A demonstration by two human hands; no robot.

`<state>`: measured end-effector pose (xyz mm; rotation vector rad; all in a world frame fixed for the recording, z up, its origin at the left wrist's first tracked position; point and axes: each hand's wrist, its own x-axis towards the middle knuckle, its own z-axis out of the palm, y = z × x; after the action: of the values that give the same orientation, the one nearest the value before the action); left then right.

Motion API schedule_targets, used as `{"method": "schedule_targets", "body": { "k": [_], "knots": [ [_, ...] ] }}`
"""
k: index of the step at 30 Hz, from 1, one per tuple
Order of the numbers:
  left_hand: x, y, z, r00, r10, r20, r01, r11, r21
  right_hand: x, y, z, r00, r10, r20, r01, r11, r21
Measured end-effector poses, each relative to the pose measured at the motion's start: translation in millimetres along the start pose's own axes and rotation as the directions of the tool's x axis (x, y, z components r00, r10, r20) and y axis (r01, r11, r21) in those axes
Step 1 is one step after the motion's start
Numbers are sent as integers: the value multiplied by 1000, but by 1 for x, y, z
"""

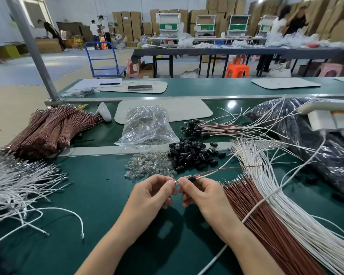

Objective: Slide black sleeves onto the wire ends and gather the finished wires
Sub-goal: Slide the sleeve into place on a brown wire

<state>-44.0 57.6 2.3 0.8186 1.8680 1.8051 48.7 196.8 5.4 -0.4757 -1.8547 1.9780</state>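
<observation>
My left hand (153, 192) pinches the small clear tip at the end of a wire pair. My right hand (202, 192) pinches a black sleeve (191, 178) that sits on that same pair. The pair, one brown wire (232, 168) and one white, runs up and right from my fingers. A pile of loose black sleeves (193, 154) lies just beyond my hands, beside a heap of small clear bulbs (147, 166). Finished wires (213, 129) with black sleeves on their ends lie further back on the right.
Loose brown wires (266, 225) and white wires (298, 215) fan out at my right. Tangled white wires (18, 187) and bundled brown wires (48, 132) lie at the left. A clear bag (147, 126) of bulbs, a black bag (316, 147) and a power strip (330, 116) sit beyond.
</observation>
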Motion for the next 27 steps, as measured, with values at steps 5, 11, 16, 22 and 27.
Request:
{"method": "schedule_targets", "body": {
  "k": [5,11,16,22,27],
  "knots": [
    [0,0,0,1000,-11,4,11,1000,12,0,1,-1,1000,-21,13,22,999,-28],
    [0,-2,0,1000,-7,8,7,1000,28,-1,0,-1,999,-23,48,24,1000,-18],
    [1,-3,0,1000,14,-22,-13,999,31,-2,-3,1,998,-25,63,25,1000,-9],
    [1,-3,1,999,15,-32,-14,999,33,-1,-3,1,997,-19,79,19,1000,1],
    [2,-3,1,1000,12,-29,-10,998,58,0,0,0,998,4,63,-4,1000,7]
  ]
}}
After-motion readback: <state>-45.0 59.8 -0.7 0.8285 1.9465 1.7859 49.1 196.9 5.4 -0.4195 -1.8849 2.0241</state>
